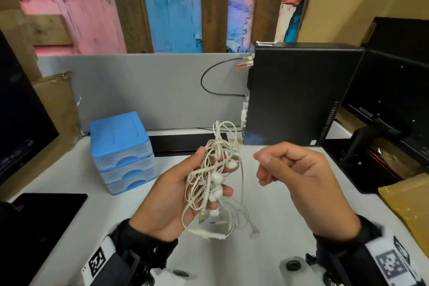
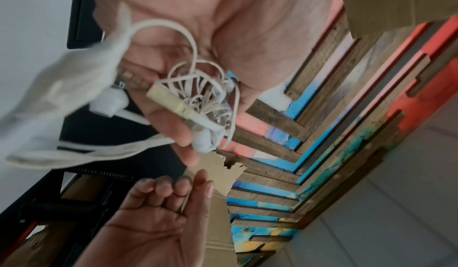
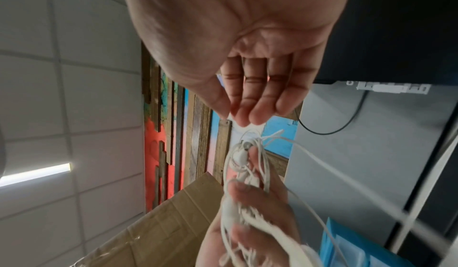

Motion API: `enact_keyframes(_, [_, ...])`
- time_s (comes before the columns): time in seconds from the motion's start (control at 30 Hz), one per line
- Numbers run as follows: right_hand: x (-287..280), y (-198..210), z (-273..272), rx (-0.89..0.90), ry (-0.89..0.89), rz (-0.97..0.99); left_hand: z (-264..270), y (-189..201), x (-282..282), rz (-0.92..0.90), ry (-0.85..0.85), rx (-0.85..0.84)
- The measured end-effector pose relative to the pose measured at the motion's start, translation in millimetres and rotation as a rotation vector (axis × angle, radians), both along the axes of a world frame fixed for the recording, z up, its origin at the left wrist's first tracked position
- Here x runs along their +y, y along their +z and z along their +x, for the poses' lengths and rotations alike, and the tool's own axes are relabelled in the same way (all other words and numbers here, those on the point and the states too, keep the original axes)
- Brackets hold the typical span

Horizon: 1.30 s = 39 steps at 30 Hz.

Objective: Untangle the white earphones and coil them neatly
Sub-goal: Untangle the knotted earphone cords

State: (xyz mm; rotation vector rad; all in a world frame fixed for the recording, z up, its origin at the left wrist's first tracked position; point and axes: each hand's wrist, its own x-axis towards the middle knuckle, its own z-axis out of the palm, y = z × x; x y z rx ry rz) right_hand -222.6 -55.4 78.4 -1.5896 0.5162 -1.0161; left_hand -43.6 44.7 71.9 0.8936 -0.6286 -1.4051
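Though tangled, white earphones [image 1: 213, 179] in left hand [image 1: 171, 193], right hand [image 1: 301, 181] just beside.

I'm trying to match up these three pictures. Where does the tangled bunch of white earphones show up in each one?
Head view: the white earphones lie low in the middle, in the left hand.
Left wrist view: left of middle, spilling from the fingers toward the left edge.
Right wrist view: low and right of middle, under the right hand, which holds nothing.
Shared landmark: the painted wood-strip wall shows in all three.
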Motion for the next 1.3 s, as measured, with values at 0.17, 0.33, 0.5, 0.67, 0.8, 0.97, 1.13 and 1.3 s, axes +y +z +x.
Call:
enact_keyframes(0.17, [12.9,0.5,10.6,0.003,0.081,-0.036,11.6,7.9,-5.9,-0.001,0.068,0.030])
enact_keyframes(0.33, [25.5,-2.1,20.4,0.076,0.092,-0.034,15.0,4.1,-2.0,-0.002,0.079,-0.082])
enact_keyframes(0.5, [39.7,-13.4,31.6,0.179,0.090,-0.018,4.4,-4.9,5.5,-0.041,0.119,-0.079])
enact_keyframes(0.67, [38.4,-10.4,27.9,0.106,0.077,0.012,9.8,-4.9,6.5,-0.107,0.134,-0.042])
enact_keyframes(0.8, [28.9,-10.8,19.8,0.025,0.096,0.093,9.2,-6.1,4.3,-0.112,0.176,-0.097])
enact_keyframes(0.97, [22.2,-9.6,13.3,-0.061,0.047,0.211,1.8,-8.3,-0.4,-0.130,0.196,-0.121])
enact_keyframes(1.13, [22.8,-1.7,9.3,-0.102,0.089,0.243,0.8,-6.1,1.9,-0.168,0.173,-0.068])
enact_keyframes(1.3, [26.2,-1.5,9.9,-0.121,-0.012,0.122,-0.4,-2.3,5.1,-0.206,0.011,0.039])
